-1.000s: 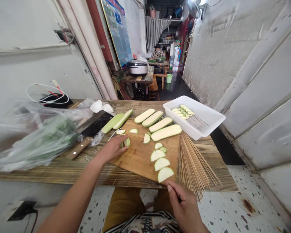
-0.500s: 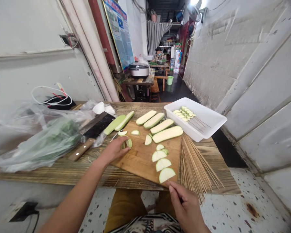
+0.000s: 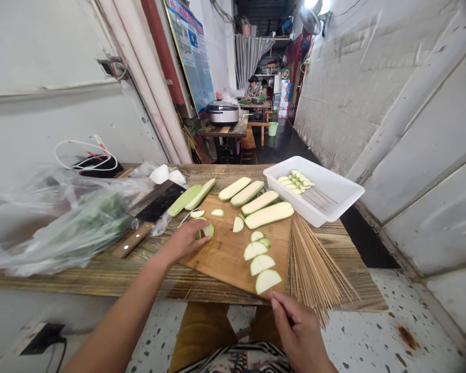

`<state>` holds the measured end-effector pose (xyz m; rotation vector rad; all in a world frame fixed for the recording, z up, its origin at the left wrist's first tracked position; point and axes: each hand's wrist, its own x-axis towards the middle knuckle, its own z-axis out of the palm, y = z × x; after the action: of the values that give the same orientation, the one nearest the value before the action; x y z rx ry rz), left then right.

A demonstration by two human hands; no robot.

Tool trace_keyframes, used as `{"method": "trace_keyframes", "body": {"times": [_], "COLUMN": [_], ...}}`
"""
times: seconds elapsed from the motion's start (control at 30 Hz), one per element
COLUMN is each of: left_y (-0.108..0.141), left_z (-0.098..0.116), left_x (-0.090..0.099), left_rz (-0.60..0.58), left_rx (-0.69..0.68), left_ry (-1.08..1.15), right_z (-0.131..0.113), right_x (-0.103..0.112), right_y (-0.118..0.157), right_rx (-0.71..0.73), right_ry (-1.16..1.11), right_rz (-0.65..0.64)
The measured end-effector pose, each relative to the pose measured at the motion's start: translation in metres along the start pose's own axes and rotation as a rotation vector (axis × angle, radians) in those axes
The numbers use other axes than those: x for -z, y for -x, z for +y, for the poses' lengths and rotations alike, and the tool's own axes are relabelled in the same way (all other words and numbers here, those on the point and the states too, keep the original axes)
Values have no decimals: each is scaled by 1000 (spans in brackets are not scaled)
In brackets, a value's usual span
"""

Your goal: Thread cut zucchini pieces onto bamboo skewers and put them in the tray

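Pale green half-moon zucchini slices (image 3: 266,281) with dark skin edges sit in a row on a worn wooden cutting board (image 3: 221,264), the row running from mid-board to the near edge, and long flat zucchini strips (image 3: 269,215) lie angled further up. The hands are well apart: the right hand (image 3: 299,331) pinches a thin bamboo skewer (image 3: 276,304), its tip aimed up at the nearest slice. The left hand (image 3: 184,241) is cupped over a small zucchini piece (image 3: 207,231) at the board's left side, though I can't tell if it's actually gripping it.

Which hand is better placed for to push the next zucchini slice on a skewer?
Probably the right hand: it pinches a bamboo skewer, with the tip close to the zucchini slice at the cutting board's near edge. The left hand rests on other pieces, farther away.
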<state>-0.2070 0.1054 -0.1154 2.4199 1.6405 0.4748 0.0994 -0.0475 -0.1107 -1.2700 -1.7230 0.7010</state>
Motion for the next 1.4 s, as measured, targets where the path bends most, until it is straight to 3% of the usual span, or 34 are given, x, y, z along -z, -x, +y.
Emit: {"method": "trace_keyframes", "body": {"times": [0.4, 0.6, 0.9, 1.03, 1.27, 1.4], "left_y": [4, 3, 1, 3, 7, 3], "left_z": [-7, 0, 14, 10, 17, 29], "left_x": [5, 8, 14, 11, 12, 7], "left_rz": [-85, -155, -163, -65, 301, 359], "left_rx": [-12, -16, 35, 10, 114, 238], "left_ry": [4, -44, 0, 5, 186, 499], "right_z": [1, 3, 5, 7, 5, 4], "right_x": [0, -3, -5, -4, -3, -3], "right_y": [1, 2, 4, 5, 5, 6], "right_rx": [5, -33, -49, -28, -6, -4], "right_ry": [-19, -51, -66, -51, -27, -25], "right_rz": [19, 35, 68, 32, -23, -42]}}
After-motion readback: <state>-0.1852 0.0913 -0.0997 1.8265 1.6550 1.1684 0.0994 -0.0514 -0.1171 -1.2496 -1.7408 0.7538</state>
